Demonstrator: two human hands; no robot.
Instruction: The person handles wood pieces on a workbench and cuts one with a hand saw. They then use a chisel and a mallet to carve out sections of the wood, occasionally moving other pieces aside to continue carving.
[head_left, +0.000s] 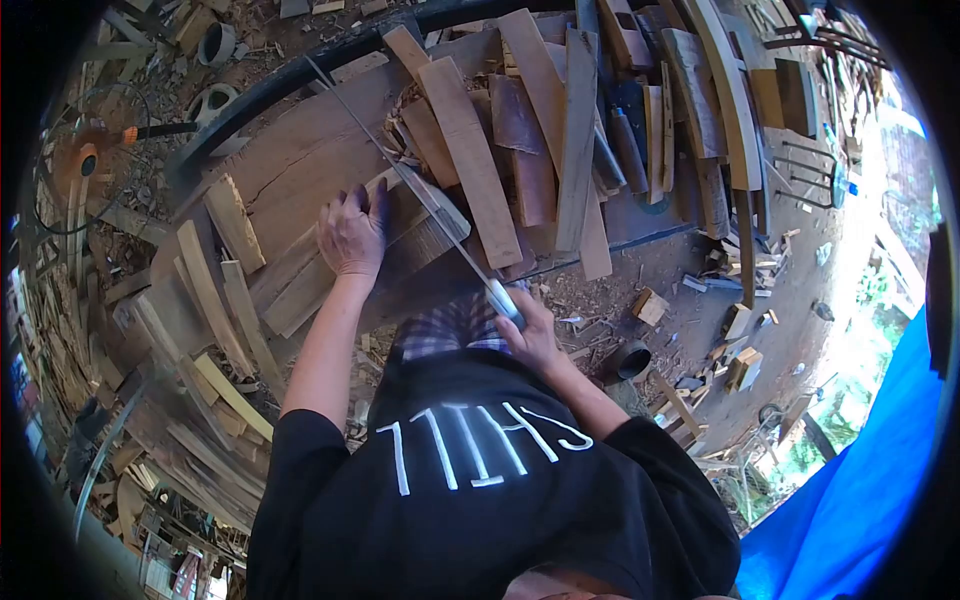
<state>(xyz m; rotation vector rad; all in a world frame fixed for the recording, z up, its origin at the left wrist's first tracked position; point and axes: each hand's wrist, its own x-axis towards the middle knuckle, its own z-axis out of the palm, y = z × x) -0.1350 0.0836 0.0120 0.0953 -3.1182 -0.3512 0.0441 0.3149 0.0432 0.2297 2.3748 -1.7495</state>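
My right hand [530, 332] is closed round the pale handle [505, 302] of a handsaw. The saw's long thin blade [372, 138], seen nearly edge-on, slants away to the upper left. It lies across the right end of a wooden board [418, 238] on the workbench. My left hand [352, 232] rests on this board just left of the blade, its fingers bent over the wood and the thumb pointing away from me. The fingertips are partly hidden, and how deep the blade sits in the wood cannot be made out.
Several loose planks [470, 160] lie heaped on the right of the workbench [285, 165]. More strips [215, 295] lie on the left. Wood offcuts [650, 307] and a dark round container [628, 360] are on the littered ground. A blue tarp [850, 500] hangs at lower right.
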